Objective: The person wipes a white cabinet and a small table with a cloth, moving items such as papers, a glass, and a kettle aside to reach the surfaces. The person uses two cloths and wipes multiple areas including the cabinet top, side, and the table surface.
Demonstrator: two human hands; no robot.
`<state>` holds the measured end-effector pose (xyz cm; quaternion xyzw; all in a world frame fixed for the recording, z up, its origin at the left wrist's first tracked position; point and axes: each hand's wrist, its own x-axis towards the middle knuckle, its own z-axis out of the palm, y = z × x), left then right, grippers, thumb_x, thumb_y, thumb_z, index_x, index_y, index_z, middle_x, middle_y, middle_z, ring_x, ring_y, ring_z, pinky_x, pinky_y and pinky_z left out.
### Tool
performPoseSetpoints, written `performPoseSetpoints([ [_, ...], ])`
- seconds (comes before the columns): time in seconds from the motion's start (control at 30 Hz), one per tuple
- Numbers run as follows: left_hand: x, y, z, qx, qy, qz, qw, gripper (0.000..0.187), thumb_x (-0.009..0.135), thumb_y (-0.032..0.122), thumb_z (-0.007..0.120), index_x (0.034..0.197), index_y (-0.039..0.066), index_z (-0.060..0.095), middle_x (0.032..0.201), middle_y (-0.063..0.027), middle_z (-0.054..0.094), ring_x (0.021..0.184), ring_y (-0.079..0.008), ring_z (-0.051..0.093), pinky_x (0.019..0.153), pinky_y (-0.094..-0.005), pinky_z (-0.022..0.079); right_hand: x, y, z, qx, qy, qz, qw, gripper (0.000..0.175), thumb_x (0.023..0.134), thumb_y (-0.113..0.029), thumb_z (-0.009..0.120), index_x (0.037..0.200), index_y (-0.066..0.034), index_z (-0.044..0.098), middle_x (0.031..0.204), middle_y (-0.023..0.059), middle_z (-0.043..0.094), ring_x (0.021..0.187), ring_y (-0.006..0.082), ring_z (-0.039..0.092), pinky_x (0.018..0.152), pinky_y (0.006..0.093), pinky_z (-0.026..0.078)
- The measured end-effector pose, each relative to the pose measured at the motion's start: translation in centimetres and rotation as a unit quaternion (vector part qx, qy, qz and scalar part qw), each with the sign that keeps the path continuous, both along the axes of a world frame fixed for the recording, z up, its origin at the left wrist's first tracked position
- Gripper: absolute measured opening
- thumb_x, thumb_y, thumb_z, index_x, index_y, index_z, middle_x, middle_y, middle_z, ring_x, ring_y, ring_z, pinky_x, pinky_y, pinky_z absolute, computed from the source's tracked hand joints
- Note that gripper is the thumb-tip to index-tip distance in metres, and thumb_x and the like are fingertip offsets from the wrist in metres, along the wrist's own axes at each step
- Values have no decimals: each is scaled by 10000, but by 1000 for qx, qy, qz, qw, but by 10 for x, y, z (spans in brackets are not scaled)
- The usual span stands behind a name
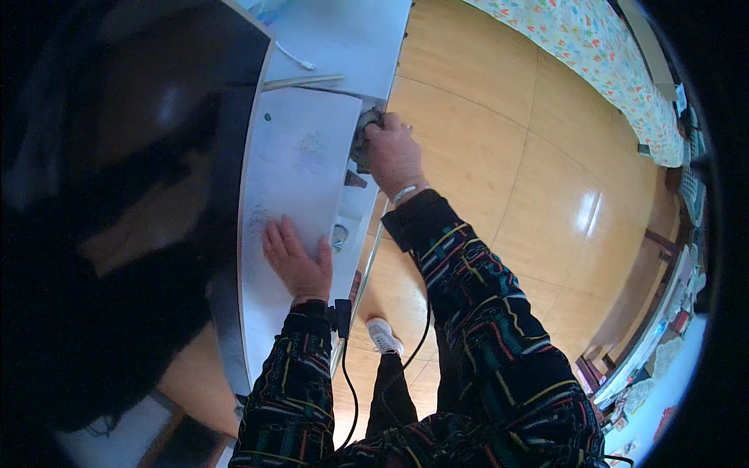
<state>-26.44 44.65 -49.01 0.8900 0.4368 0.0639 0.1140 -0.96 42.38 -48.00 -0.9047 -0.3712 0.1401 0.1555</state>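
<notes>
My left hand lies palm down on a white cabinet top that has faint grey floral marks, its thumb spread from the fingers. Beyond it, my right hand reaches over the cabinet's right edge, its fingers closed around a crumpled grey cloth. That cloth touches a lower white ledge beside the raised top. Most of the cloth's right part is hidden under my fingers. On the ledge sit a small dark wedge-shaped piece and a round shiny metallic object.
A large dark glossy screen stands along the left. A white cable end and a pale strip lie farther along the cabinet. Tan tiled floor extends right, towards a patterned cloth cover. A black cord hangs near my body.
</notes>
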Motion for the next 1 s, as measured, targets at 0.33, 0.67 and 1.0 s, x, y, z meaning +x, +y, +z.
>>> performPoseSetpoints([
  [0.33, 1, 1, -2, 3, -16, -2, 1000, 778, 928, 464, 594, 1510, 16, 337, 1549, -275, 309, 1458, -461, 244, 1184, -587, 212, 29, 2, -4, 33, -37, -21, 999, 136, 911, -140, 574, 989, -76, 664, 1055, 181, 578, 949, 367, 645, 764, 467, 572],
  [0.67, 6, 1, 3, -3, -14, 8, 1000, 782, 915, 450, 599, 1511, 17, 337, 1548, -274, 310, 1467, -446, 237, 1188, -579, 212, -32, -51, 16, -10, 94, 123, 988, 210, 864, -69, 580, 1042, -75, 691, 1036, 181, 577, 966, 364, 631, 789, 462, 551],
  [1.0, 5, 2, -2, 6, -7, 9, 1000, 760, 937, 480, 551, 1506, 16, 350, 1538, -280, 323, 1462, -457, 248, 1178, -581, 233, -23, 13, -20, 336, 162, -198, 907, 285, 925, -95, 571, 1187, -22, 655, 1083, 255, 656, 1012, 435, 630, 872, 453, 525],
])
